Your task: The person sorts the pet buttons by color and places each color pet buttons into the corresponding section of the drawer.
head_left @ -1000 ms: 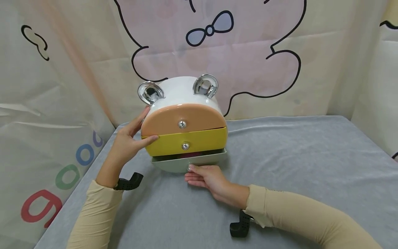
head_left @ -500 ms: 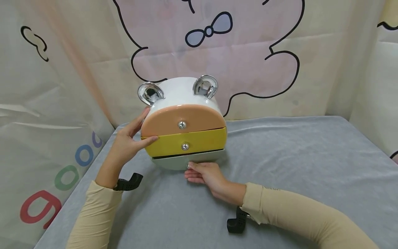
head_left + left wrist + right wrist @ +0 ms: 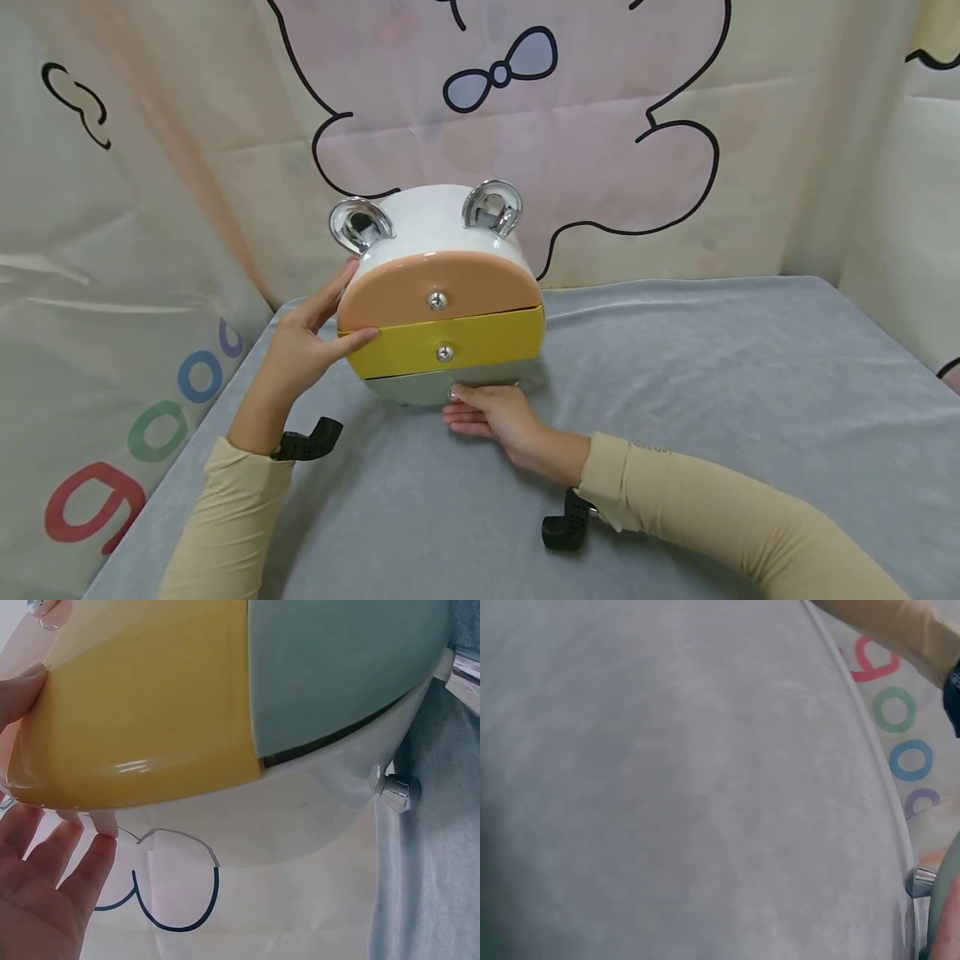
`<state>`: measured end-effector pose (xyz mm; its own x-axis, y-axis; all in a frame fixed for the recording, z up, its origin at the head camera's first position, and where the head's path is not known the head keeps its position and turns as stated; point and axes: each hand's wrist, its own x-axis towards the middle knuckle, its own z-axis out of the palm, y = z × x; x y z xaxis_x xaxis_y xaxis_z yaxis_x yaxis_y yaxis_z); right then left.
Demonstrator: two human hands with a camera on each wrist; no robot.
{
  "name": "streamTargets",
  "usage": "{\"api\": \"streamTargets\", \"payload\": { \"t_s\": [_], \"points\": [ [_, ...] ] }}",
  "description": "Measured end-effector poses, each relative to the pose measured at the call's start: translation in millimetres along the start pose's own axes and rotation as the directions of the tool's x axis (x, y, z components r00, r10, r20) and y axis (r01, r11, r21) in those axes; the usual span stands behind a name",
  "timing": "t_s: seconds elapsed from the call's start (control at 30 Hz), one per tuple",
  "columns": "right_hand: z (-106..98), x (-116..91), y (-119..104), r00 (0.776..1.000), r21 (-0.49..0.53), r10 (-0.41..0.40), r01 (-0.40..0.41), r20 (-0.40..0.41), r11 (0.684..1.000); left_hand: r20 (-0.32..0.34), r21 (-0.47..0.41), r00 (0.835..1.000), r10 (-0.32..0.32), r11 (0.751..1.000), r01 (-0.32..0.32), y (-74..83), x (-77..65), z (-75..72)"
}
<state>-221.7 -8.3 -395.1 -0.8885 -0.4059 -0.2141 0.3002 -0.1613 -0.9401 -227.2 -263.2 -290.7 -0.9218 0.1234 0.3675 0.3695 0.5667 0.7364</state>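
Note:
A small rounded chest of drawers with a white shell (image 3: 431, 212) and two silver ears stands on the cloth. Its front stacks an orange drawer (image 3: 480, 279), a yellow drawer (image 3: 495, 340) and a green drawer (image 3: 408, 390), each with a silver knob. My left hand (image 3: 303, 333) holds the chest's left side, thumb on the yellow front and fingers along the shell. My right hand (image 3: 498, 417) pinches the green drawer's knob (image 3: 452, 393), thumb on top. In the left wrist view, a thin dark gap lies along the edge of the green drawer (image 3: 337, 675).
Grey-blue cloth (image 3: 712, 375) covers the table. A printed curtain (image 3: 600, 167) hangs behind the chest, and a sheet with coloured letters (image 3: 153, 429) hangs at the left. Short silver feet (image 3: 397, 793) support the chest.
The green drawer has slid inward from partly open to nearly flush, hiding the pink thing inside. My right hand has moved back with the knob; my left hand keeps its hold.

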Motion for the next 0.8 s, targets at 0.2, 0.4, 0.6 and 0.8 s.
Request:
{"api": "streamTargets", "payload": {
  "t_s": [0.2,0.4,0.6,0.8],
  "points": [
    [-2.0,5.3,-4.7,0.999,-0.006,0.01,-0.01,0.048,1.0,-0.027,0.018,1.0,0.008,1.0,-0.008,1.5,2.2,-3.0],
    [-4.2,6.6,-7.1,0.997,-0.044,0.035,-0.032,0.063,0.999,-0.02,0.016,1.0,-0.019,1.0,0.019,2.5,3.6,-2.8],
    [-5.4,6.4,-5.5,0.996,-0.054,0.05,-0.046,0.074,0.997,-0.024,0.012,1.0,-0.018,1.0,0.018,0.4,1.1,-1.7],
    [-9.4,4.3,-4.4,0.995,-0.058,0.064,-0.06,0.073,0.997,-0.016,0.012,1.0,-0.021,1.0,0.022,0.3,0.6,1.6]
  ]
}}
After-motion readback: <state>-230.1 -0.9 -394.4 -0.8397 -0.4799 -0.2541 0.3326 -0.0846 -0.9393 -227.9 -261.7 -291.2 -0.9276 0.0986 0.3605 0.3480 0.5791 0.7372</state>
